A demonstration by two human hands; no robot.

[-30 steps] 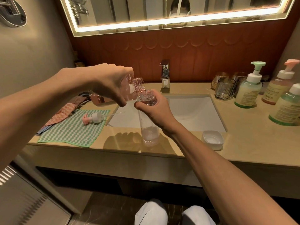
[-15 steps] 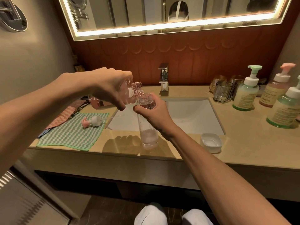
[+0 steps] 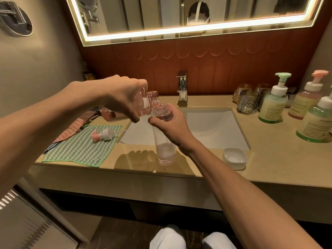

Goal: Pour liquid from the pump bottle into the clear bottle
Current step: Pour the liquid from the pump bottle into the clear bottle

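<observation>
The left hand (image 3: 124, 97) is gripping the tipped pink pump bottle (image 3: 150, 101), its open neck touching the mouth of the clear bottle (image 3: 164, 137), which the right hand (image 3: 172, 128) is clasping upright near the bench's (image 3: 269, 159) front edge.

The pink-capped pump bottle's (image 3: 307, 103) label seems to read "YAPONG"; other labels blurred.
</observation>
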